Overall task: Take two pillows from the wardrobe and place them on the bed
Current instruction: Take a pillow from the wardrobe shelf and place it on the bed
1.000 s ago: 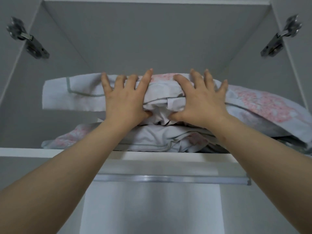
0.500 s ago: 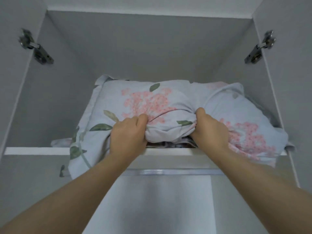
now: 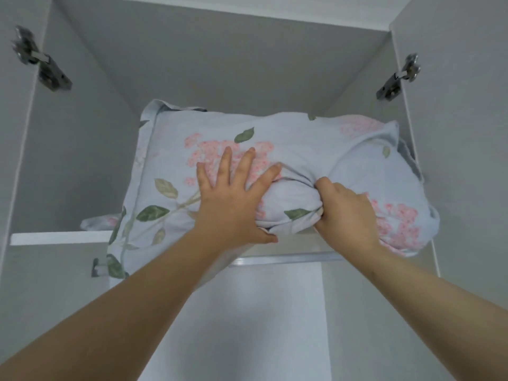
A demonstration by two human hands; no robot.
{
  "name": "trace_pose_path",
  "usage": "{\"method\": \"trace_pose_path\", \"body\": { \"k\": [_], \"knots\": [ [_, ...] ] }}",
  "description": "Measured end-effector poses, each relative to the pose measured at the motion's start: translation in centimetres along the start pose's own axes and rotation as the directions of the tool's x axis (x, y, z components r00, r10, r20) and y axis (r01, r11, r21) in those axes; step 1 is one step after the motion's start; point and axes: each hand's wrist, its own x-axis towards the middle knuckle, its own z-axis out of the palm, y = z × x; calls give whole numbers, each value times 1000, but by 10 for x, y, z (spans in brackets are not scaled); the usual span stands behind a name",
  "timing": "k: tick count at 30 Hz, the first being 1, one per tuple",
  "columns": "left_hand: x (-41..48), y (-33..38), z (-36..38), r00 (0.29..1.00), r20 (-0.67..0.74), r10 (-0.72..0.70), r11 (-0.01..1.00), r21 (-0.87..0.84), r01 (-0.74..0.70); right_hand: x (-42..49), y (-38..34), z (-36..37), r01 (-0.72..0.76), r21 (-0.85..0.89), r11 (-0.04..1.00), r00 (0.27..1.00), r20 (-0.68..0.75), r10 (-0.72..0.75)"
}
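Floral pale-blue pillow [image 3: 275, 149] overhangs the wardrobe shelf [image 3: 55, 238] edge; possibly a second one under it, hard to tell. Two hands on the pillow: left hand [image 3: 231, 199] flat, fingers spread; right hand [image 3: 346, 207] fisted around bunched fabric. Two hinges [image 3: 41, 64] above the pillow.

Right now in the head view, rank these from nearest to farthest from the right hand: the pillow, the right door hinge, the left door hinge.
1. pillow, gripped by the right hand
2. right door hinge, upper right
3. left door hinge, upper left
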Motion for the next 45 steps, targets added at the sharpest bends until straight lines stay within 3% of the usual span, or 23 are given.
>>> {"method": "trace_pose_path", "body": {
  "k": [3, 5, 8, 10, 12, 15, 18, 21, 23, 25, 27, 31, 34, 38, 42, 45],
  "knots": [
    [-1, -4, 18, 999, -31, 9, 1000, 7, -8, 0, 0, -7, 3, 119, 993, 977, 210, -28],
    [-2, -8, 30, 998, -54, 9, 1000, -8, -9, 0, 5, -13, -126, 310, 942, 933, 359, 7],
    [-2, -12, 48, 986, -165, 38, 999, -15, -41, 3, 6, -21, -304, 591, 747, 951, 235, 201],
    [-4, -13, 59, 960, -271, 74, 995, -48, -90, 7, 5, -25, -308, 454, 836, 950, 184, 251],
    [-9, -14, 69, 915, -395, 84, 984, -111, -139, 12, 4, -24, -145, 175, 974, 967, 233, 102],
    [-16, -15, 74, 880, -468, 78, 968, -177, -180, 24, 6, -16, 50, 81, 995, 929, 362, -76],
    [-18, -22, 62, 907, -394, 148, 954, -184, -235, 27, 16, -3, 71, 23, 997, 901, 428, -75],
    [-13, -28, 37, 962, -129, 241, 948, -182, -262, 24, 18, 9, 66, 28, 997, 920, 386, -72],
    [-7, -27, 18, 977, 49, 209, 950, -246, -191, 24, 16, 14, 42, 51, 998, 949, 311, -56],
    [-1, -23, 3, 981, 181, 71, 908, -419, 12, 23, 14, 20, 20, 90, 996, 975, 220, -40],
    [8, -17, -7, 976, 195, -97, 826, -531, 188, 15, 15, 26, 41, 128, 991, 996, 77, -51],
    [21, -25, -9, 880, 102, -465, 834, -285, 473, -7, 24, 38, 114, 106, 988, 988, -115, -101],
    [24, -39, -7, 749, 133, -649, 702, -276, 657, -18, 30, 40, 169, 90, 982, 977, -151, -154],
    [26, -57, -9, 505, 317, -803, 331, -468, 820, -17, 26, 35, 160, 70, 985, 983, -105, -152],
    [20, -63, -11, 428, 456, -780, 76, -610, 789, -16, 12, 29, 39, 125, 991, 998, -46, -33],
    [14, -58, -21, 404, 486, -775, -9, -647, 762, -17, 5, 28, -32, 178, 984, 998, -43, 40]
  ]
}}
